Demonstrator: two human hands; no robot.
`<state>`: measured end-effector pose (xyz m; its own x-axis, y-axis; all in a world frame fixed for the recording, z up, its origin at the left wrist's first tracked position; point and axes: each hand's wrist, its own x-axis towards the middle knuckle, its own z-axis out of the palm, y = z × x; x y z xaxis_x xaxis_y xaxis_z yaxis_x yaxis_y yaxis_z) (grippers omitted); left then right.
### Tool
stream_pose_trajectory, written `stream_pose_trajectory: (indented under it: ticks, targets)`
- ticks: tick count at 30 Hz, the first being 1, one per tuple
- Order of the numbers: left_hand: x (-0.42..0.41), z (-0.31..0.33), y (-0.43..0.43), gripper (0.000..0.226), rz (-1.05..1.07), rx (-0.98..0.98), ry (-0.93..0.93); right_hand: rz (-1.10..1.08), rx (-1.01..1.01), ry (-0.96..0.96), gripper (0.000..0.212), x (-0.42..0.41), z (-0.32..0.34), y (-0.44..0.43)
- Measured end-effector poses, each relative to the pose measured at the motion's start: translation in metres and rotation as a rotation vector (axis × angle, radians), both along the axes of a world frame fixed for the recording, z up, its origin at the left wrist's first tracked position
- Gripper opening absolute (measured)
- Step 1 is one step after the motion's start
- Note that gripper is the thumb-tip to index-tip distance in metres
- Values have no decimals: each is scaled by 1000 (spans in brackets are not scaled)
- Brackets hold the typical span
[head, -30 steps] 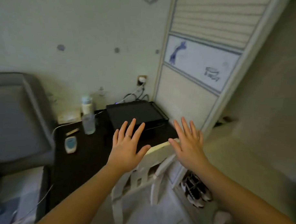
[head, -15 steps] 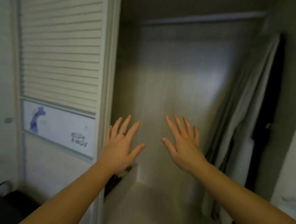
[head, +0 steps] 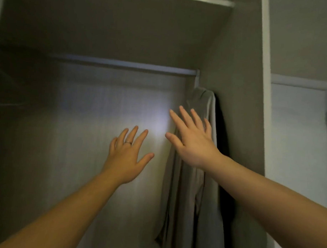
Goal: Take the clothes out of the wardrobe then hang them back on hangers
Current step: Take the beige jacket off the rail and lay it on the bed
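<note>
Right grip (head: 193,141) near grey garment (head: 186,199)

Both forearms are bare, and a thin ring (head: 128,142) circles one left-hand finger.

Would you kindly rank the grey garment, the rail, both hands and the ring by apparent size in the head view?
1. grey garment, the largest.
2. rail, long but thin.
3. right hand and left hand, about alike, so left unranked.
4. ring, the smallest.
</note>
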<state>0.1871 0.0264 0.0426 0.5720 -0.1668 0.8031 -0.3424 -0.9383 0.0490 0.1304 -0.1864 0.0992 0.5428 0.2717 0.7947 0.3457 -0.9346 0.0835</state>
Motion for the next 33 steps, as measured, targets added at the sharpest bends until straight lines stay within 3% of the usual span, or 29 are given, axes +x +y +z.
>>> stream_pose_trajectory:
  ticks: [11, 19, 25, 27, 31, 33]
  targets:
    - [127, 97, -63, 72, -335, 45, -11, -375, 20, -61, 66, 53, 126, 0]
    - [153, 119, -116, 75, -641, 134, 88, -645, 144, 82, 74, 81, 151, -15]
    - [151, 120, -131, 73, -834, 59, 177, -781, 40, -60, 31, 86, 152, -9]
    - [148, 120, -129, 74, -876, 49, 198, -787, 36, -40, 28, 83, 156, -1]
    - [147, 118, -117, 80, -950, -3, 181, -673, 239, 77, 21, 86, 172, 12]
    - [149, 118, -109, 77, -975, -44, 189, -532, 495, 164, 14, 91, 179, 17]
